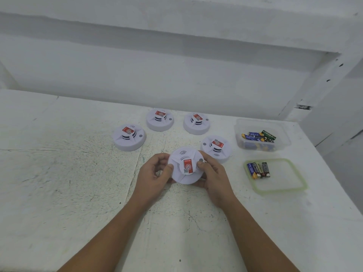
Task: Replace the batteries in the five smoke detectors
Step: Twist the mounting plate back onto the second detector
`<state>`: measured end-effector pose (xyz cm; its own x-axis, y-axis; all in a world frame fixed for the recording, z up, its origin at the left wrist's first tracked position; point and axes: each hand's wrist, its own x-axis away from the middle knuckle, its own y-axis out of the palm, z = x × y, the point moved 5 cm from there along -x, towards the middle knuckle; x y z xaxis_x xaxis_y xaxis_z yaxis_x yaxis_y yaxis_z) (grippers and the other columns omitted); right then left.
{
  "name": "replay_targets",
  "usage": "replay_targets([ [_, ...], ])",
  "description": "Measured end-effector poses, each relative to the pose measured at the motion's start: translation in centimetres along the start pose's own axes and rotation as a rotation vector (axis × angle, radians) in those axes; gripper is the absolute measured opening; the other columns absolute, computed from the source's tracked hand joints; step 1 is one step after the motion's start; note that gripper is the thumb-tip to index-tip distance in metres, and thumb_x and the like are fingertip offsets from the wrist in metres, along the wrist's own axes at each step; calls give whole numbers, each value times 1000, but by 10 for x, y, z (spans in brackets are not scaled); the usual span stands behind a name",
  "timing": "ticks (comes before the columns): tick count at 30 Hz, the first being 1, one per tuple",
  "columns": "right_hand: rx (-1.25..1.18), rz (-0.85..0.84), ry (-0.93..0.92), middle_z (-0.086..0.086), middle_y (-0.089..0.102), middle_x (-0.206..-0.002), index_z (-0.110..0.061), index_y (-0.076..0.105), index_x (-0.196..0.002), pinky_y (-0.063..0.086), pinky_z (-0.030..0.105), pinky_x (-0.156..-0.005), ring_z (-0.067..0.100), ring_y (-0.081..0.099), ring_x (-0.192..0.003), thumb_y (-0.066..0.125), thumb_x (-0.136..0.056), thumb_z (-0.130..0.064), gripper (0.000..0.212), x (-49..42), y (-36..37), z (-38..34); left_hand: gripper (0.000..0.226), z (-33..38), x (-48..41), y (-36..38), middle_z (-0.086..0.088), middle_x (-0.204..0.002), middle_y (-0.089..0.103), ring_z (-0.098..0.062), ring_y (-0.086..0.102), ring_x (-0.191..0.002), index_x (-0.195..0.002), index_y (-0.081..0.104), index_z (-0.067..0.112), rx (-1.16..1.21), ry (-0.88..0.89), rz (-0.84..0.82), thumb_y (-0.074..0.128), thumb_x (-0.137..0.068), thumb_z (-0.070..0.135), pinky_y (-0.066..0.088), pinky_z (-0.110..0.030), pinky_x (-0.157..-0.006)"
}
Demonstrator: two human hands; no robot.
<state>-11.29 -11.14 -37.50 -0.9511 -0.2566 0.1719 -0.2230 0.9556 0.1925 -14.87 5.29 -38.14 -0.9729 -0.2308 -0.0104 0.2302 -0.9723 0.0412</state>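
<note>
Smoke detector [185, 165] in question, a white round one with a red label on its raised centre, sat between both hands near the middle of the surface [68, 173], tilted so its face looked back at me. I could not tell whether its lower rim touched the surface. I saw the left hand [155, 173] clamped on its left rim, fingers curled behind and thumb pressed on the front. The right hand [213, 175] gripped the right rim the same way, thumb beside the small grey button. Four more stood face up in an arc beyond it. The left detector [128, 137] was well apart, and the second detector [160, 119] and third detector [196, 123] stood side by side toward the far edge. The fourth detector [216, 148] was just beside the right hand's knuckles. Toward the right edge stood a clear tub [282, 132] holding loose batteries [257, 136], blue, yellow and green. Nearer me along that edge lay a green-rimmed lid [284, 177], with a few batteries [258, 169] lined up side by side at its left end. A white wall [157, 65] rose behind the far edge.
</note>
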Motion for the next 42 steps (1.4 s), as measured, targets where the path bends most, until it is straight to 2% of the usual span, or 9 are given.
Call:
replay_targets([
  [5,-4,0,-1,-5,73,-105,-39,72,-96,58,41,-75,19,68,-98,44,-97,-8,42,0,0,0,16,1,1,0,-19,-99,64,-31,64,-88,-105,64,11,-6,-14,6,58,-92,3,60,-48,-66],
  [10,5,-9,-6,-4,72,-108,-37,69,-101,58,37,-72,21,67,-100,44,-97,-9,38,0,0,1,17,1,2,-1,-21,-101,63,-31,65,-91,-107,64,11,-5,-39,13,58,-92,5,61,-44,-66],
  [17,7,-24,-33,4,70,-113,-22,59,-124,57,39,-79,23,66,-105,51,-96,-15,30,1,-5,7,19,3,3,1,-25,-105,61,-18,66,-83,-113,59,2,65,-77,21,54,-94,1,59,-33,-63],
  [23,4,4,-53,8,69,-112,-28,57,-125,57,36,-78,21,67,-103,57,-92,-12,36,1,-8,11,24,7,3,2,-31,-109,58,-10,67,-77,-119,55,-1,124,-83,23,50,-96,-3,57,-25,-58],
  [25,2,0,-64,6,70,-112,-26,57,-125,57,36,-79,20,67,-103,57,-93,-13,35,1,-8,12,28,8,4,3,-33,-109,54,-12,67,-79,-123,54,0,143,-84,16,49,-95,-4,58,-27,-60],
  [31,7,8,-74,7,69,-113,-16,56,-127,56,43,-83,23,66,-106,55,-93,-15,33,1,-9,13,29,8,3,2,-32,-108,55,-32,63,-95,-122,57,6,130,-77,18,52,-94,-3,58,-28,-61],
  [34,-3,13,-70,8,69,-114,-13,57,-125,56,43,-83,24,66,-106,55,-93,-15,32,0,-9,14,32,7,3,2,-29,-107,57,-31,62,-96,-122,58,8,132,-81,17,55,-92,-3,57,-27,-62],
  [37,-11,18,-67,10,70,-112,-11,57,-125,57,42,-82,25,66,-105,58,-91,-18,35,0,-9,14,34,5,3,1,-22,-104,61,-32,62,-101,-121,60,14,104,-77,8,60,-90,-1,60,-35,-67],
  [42,-23,26,-68,11,70,-111,-11,58,-124,57,41,-80,25,67,-104,60,-89,-17,36,1,-10,15,35,4,4,-1,-16,-100,62,-22,61,-91,-119,62,16,65,-62,7,63,-88,0,60,-41,-67],
])
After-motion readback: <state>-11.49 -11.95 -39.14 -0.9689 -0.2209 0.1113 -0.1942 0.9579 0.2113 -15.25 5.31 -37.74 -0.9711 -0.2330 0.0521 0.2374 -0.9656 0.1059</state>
